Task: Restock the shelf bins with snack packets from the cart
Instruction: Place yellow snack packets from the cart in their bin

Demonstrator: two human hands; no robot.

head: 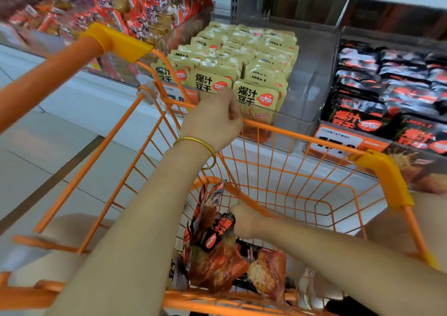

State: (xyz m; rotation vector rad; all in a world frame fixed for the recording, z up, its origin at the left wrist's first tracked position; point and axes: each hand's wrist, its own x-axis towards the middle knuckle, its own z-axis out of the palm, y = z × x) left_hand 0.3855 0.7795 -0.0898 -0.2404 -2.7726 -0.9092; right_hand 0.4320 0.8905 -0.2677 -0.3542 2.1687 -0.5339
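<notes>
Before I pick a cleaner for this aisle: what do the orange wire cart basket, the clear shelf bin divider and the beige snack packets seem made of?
Orange wire cart basket: thin crossed rods, even colour, likely coated steel. Clear shelf bin divider: see-through with glare, probably rigid plastic. Beige snack packets: printed flexible film, soft sheen, seemingly plastic.

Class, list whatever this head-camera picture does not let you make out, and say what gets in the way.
1. Fingers of the right hand: hidden behind the dark packets it holds, head view.
2. Price tag below the yellow packets: digits crossed by the cart rim.
3. Red packets, upper left: blurred, print unreadable.
4. How many packets remain in the cart: partly covered by the right forearm, cut off by the bottom edge.
</notes>
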